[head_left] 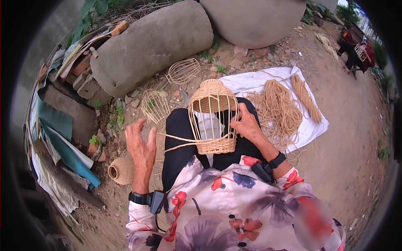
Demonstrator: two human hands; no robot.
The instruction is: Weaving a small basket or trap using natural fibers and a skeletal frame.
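A half-woven basket (212, 102) stands on my lap, with a tightly woven neck and shoulder at the top, bare upright ribs in the middle and a woven band at the bottom. My right hand (246, 125) grips its right side, thumb and fingers closed at the ribs. Two lengths of tan cord (180, 138) run left from the lower band. My left hand (141, 140) is raised left of the basket, fingers apart, its thumb near the end of the upper length; whether the cord touches the thumb is unclear.
Right of my legs, a white sheet (312, 121) bears tan cord bundles (278, 106). At left lie a finished woven basket (121, 170) and two bare rib frames (155, 105), (183, 71). A concrete cylinder (153, 48) and rubble border the far side. Another person (363, 52) sits far right.
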